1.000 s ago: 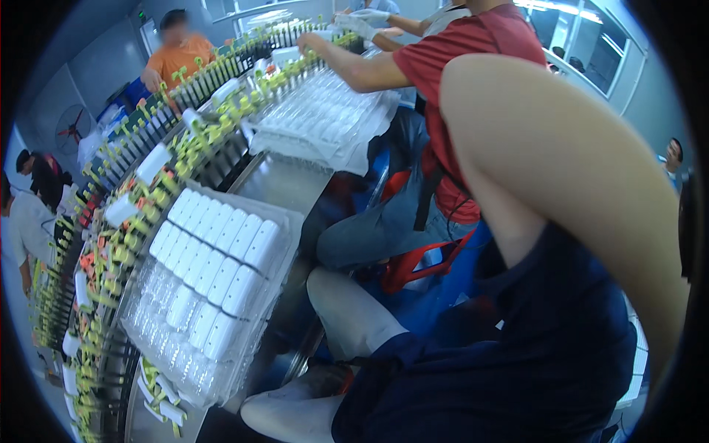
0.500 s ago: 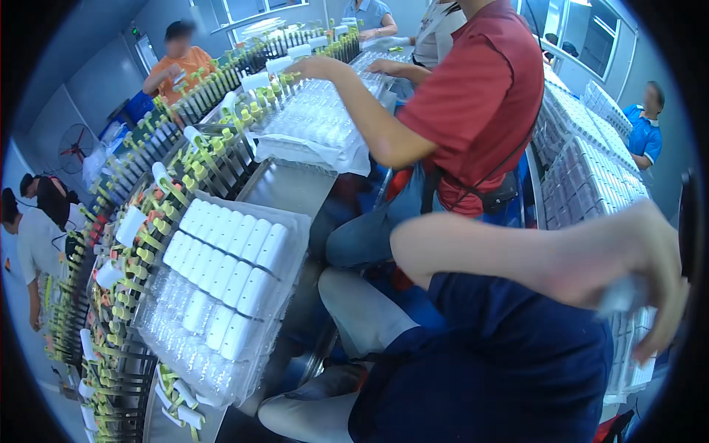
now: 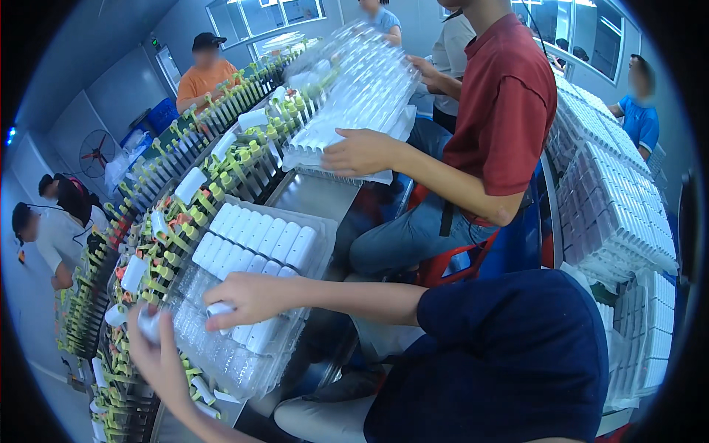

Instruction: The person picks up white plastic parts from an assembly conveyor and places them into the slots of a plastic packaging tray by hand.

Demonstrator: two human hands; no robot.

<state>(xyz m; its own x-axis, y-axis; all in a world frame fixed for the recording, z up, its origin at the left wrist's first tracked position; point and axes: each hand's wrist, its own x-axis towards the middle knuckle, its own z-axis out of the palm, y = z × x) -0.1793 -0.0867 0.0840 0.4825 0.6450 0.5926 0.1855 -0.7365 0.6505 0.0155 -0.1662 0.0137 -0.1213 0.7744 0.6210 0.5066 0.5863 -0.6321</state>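
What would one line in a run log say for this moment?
left hand: holds small white plastic part by conveyor rack | right hand: sets white plastic part into clear plastic blister tray

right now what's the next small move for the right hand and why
Probably lower the white piece in the right hand into an open pocket of the clear tray: the hand hovers over the tray's unfilled near rows, while the far rows already hold white pieces. The left hand holds another.
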